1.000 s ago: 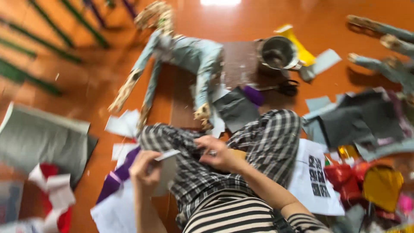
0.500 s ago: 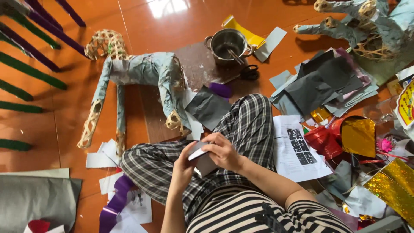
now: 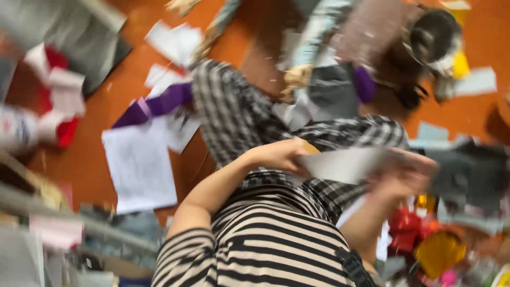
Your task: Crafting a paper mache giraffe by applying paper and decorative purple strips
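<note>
I sit on an orange floor in checked trousers [image 3: 234, 114] and a striped top. My left hand [image 3: 277, 155] grips the left end of a pale grey sheet of paper [image 3: 345, 163] held flat over my lap. My right hand [image 3: 405, 179], badly blurred, holds the sheet's right end. The whole view is smeared by motion, so the fingers are hard to make out.
A white sheet [image 3: 139, 165] and a purple strip [image 3: 159, 103] lie left of my leg. A metal pot [image 3: 433, 34] stands at the top right, by a paper-covered figure [image 3: 319, 37]. Dark grey sheets [image 3: 467, 175] and red and yellow foil scraps [image 3: 425, 242] lie to the right.
The view has swung and tilted, with heavy blur. My hands have drawn apart, and the grey sheet now stretches between them over my lap.
</note>
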